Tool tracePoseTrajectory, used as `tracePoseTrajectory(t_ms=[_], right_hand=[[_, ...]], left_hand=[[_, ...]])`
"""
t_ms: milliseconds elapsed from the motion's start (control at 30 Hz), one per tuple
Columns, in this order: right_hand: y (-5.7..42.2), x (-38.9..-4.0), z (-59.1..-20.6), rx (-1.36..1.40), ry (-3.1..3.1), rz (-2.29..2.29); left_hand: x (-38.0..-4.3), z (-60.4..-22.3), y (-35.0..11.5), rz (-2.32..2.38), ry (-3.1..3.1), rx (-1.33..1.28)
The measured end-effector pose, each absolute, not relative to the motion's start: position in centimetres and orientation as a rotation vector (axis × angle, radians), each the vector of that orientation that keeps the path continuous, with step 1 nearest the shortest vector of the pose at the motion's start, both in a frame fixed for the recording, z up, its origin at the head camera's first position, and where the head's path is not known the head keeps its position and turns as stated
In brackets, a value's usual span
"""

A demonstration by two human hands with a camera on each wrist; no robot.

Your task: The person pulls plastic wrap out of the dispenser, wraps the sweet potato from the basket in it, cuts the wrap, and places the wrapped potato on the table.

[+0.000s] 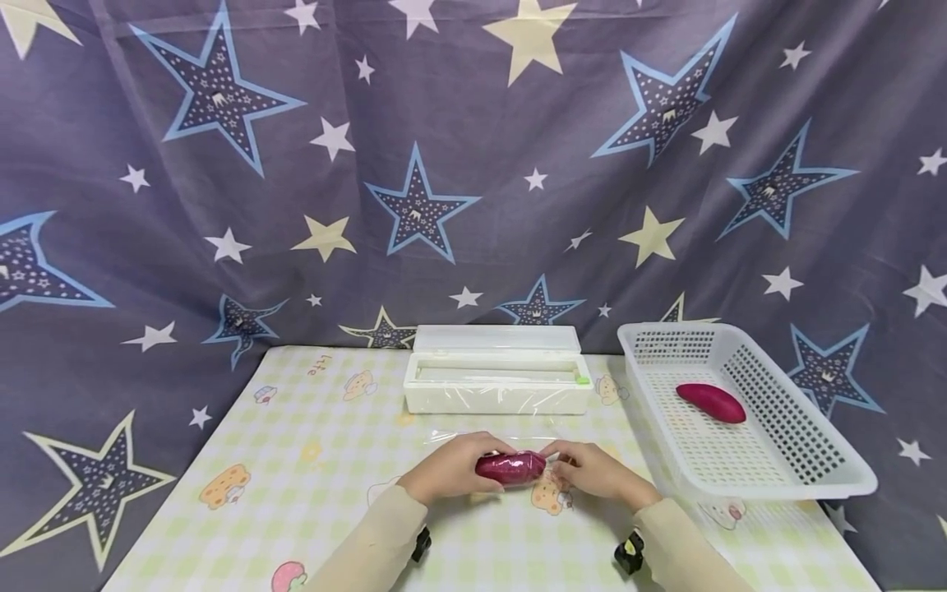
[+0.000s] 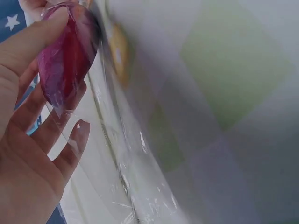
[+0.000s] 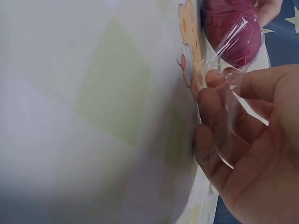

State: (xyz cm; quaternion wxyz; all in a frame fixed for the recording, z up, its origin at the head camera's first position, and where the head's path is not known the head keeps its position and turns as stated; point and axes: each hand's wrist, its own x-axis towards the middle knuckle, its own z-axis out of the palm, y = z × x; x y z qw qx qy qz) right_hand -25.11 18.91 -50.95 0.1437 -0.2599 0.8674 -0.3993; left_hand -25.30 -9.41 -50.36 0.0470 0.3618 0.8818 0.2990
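A purple-red sweet potato, wrapped in shiny cling film, lies crosswise between the two hands. My left hand grips its left end; the left wrist view shows the thumb on top and fingers behind it. At the other end, my right hand pinches the loose film between thumb and fingertips. In the right wrist view the gathered film runs from the sweet potato over the curled fingers. More of the clear film reaches toward the box behind.
A white cling film box stands behind the hands, lid up, with a green slider at its right. To the right, a white perforated basket holds another sweet potato. A checked cloth covers the table; a starry curtain hangs behind.
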Motion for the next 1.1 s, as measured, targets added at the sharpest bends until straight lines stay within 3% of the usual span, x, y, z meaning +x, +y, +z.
tracePoseTrajectory(t_ms=[600,1100], right_hand=[[15.6,-22.9,-49.5,-1.074,2.694,-1.034],[15.4,-22.1,-50.3,-1.034,2.605,-1.044]], left_hand=[[-24.8,-50.8,-10.2,1.034,2.507,1.073],[-23.8,-50.6,-10.4,1.064,2.439,1.037]])
